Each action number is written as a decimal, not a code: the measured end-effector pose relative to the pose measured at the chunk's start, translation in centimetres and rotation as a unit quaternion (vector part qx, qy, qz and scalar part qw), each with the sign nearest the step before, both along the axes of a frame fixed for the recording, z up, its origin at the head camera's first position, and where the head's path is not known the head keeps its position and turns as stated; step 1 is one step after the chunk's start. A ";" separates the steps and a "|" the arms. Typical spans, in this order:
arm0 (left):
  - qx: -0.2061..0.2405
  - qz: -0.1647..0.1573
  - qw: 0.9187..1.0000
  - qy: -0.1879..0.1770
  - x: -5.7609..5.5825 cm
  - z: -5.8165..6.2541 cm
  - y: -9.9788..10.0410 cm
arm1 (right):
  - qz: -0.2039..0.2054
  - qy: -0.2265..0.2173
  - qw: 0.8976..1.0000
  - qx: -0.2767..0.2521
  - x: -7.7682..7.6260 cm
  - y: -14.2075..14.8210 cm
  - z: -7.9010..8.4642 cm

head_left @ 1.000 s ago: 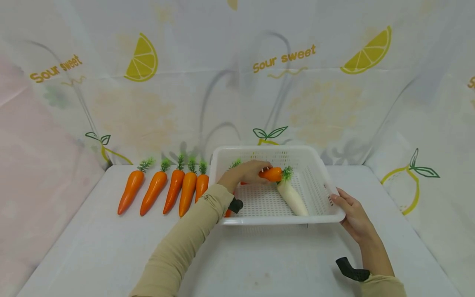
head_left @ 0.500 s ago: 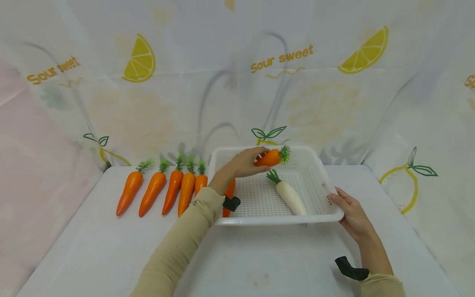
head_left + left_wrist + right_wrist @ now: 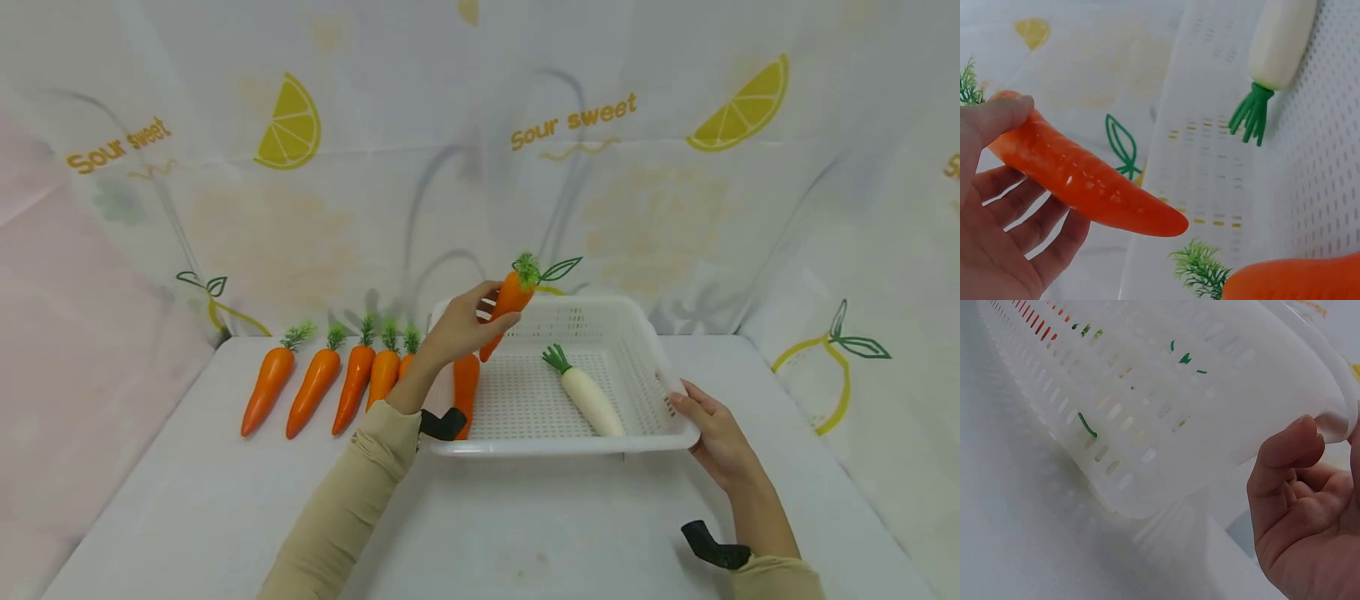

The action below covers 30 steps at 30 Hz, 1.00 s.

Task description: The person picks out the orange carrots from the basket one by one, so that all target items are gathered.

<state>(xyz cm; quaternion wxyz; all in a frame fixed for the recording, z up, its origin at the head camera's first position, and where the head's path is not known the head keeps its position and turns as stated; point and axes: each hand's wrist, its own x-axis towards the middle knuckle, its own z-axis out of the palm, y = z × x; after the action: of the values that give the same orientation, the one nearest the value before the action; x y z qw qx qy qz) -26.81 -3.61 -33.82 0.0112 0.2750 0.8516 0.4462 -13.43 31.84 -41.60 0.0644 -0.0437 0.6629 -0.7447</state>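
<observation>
My left hand (image 3: 465,325) holds an orange carrot (image 3: 512,297) with a green leafy top, raised over the left part of the white basket (image 3: 558,447). In the left wrist view the thumb and fingers grip this carrot (image 3: 1085,169) near its leafy end, its tip pointing away. At the basket's right end my right hand (image 3: 716,433) grips the rim, fingers curled at the corner, as the right wrist view (image 3: 1304,506) also shows. Inside the basket lie a white radish (image 3: 591,400) with green stalks and another carrot (image 3: 466,392) along the left side.
Several carrots (image 3: 313,392) lie in a row on the white table (image 3: 187,500), left of the basket. Behind the table hangs a pale curtain (image 3: 360,208) printed with lemons and lettering.
My left hand has lifted the carrot from above the radish, moving it up and to the left, and turned it more upright. The right hand stays on the basket rim.
</observation>
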 end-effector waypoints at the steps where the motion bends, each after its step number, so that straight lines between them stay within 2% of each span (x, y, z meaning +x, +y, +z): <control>1: 0.010 0.003 1.000 -0.003 0.1 0.1 -0.5 | -0.001 0.000 1.000 0.001 0.0 0.0 0.0; 6: 0.037 0.030 0.999 -0.018 0.7 0.9 -3.3 | -0.007 -0.005 1.000 0.009 0.0 0.0 0.0; 14: 0.069 0.075 0.992 -0.080 2.1 1.2 -7.0 | -0.004 -0.003 1.000 -0.006 0.0 0.1 0.0; 18: 0.081 0.081 0.988 -0.100 2.2 0.9 -7.9 | 0.005 -0.001 1.000 -0.013 -0.1 0.2 0.0; 24: 0.096 0.080 0.986 -0.109 2.5 0.7 -8.5 | 0.009 0.001 1.000 -0.024 -0.1 0.2 -0.1; 30: 0.100 0.097 0.985 -0.100 3.1 0.8 -9.5 | 0.010 0.005 1.000 -0.024 -0.1 0.2 -0.2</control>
<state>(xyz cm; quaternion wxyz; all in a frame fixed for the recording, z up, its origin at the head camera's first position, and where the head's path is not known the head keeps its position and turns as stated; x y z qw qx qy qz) -23.70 -13.12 -33.05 0.0252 0.1450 0.8198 0.5534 -13.56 32.00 -41.79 0.0681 -0.0557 0.6447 -0.7594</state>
